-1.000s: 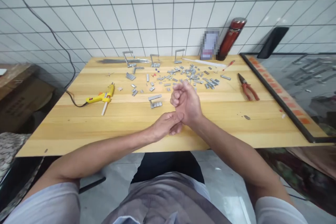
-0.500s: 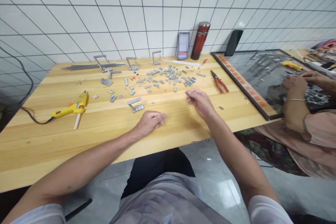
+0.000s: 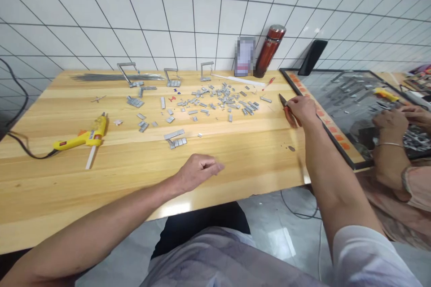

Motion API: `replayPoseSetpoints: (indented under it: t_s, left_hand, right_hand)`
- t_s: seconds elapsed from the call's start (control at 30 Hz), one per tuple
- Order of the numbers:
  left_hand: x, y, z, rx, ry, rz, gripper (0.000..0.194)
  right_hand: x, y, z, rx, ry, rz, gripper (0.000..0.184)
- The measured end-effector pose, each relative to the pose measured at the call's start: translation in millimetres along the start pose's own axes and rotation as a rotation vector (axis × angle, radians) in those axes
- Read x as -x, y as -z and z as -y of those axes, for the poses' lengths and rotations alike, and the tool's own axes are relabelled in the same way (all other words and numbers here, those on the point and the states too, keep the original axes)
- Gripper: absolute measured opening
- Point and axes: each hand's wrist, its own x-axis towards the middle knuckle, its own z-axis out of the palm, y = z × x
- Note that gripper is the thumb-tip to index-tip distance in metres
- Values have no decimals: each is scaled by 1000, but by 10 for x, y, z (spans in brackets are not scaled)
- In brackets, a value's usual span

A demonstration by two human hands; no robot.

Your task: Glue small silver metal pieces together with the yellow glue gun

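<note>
My right hand [image 3: 302, 108] is at the red-handled pliers [image 3: 290, 114] on the right of the table, its fingers closed about the upper part of the handles. The dark jaws point away from me and the pliers lie on the wood. Near the front edge, my left hand [image 3: 199, 171] is held loosely closed, thumb forward; whatever its fingers may hold is hidden. Just beyond it stands a small bent metal frame with grey blocks [image 3: 178, 142]. Many small grey metal pieces [image 3: 224, 96] are scattered across the table's middle.
A yellow glue gun [image 3: 96, 134] with its cord lies left. Several metal frames [image 3: 172, 78] and thin rods [image 3: 111, 78] are at the back. A phone [image 3: 244, 56] and red flask [image 3: 270, 51] stand by the wall. Right, a person's hands [image 3: 392, 123] work over a black-framed glass panel [image 3: 350, 94].
My right hand has moved right, from above the bare wood onto the pliers. My left hand stays closed near the front edge. The view has shifted slightly.
</note>
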Motion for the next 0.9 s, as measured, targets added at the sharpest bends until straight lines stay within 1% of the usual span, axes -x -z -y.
replayPoseSetpoints:
  t_s: [0.07,0.23,0.3,0.47,0.57,0.67,0.77,0.87,0.9]
  left_hand:
    - [3,3,3,-1,-6,5,57]
    - [-1,18,4,-8,-17,23,60]
    - [-6,21,2,0,-28,32,60]
    - [-14,20,-8,10,-32,38,59]
    - [-15,20,-15,20,-26,39,59]
    - [-17,21,-18,32,-34,33,59]
    - [-16,19,-8,34,-33,39,59]
    - [-13,17,3,29,-24,48,59]
    - [-14,17,4,30,-24,52,59]
  right_hand:
    - [-54,-28,8,19,-39,25,17]
    - [-152,-10,4,36,-61,83,13]
    - [-189,6,8,41,-68,112,16]
    - [-264,41,61,74,-92,167,33]
    - [-294,55,88,99,-106,177,35]
    - [-302,52,75,111,-114,158,32]
    - [-280,25,29,113,-103,124,22]
    - [-228,-10,-8,101,-49,77,9]
    - [-208,-20,-12,95,-21,58,11]
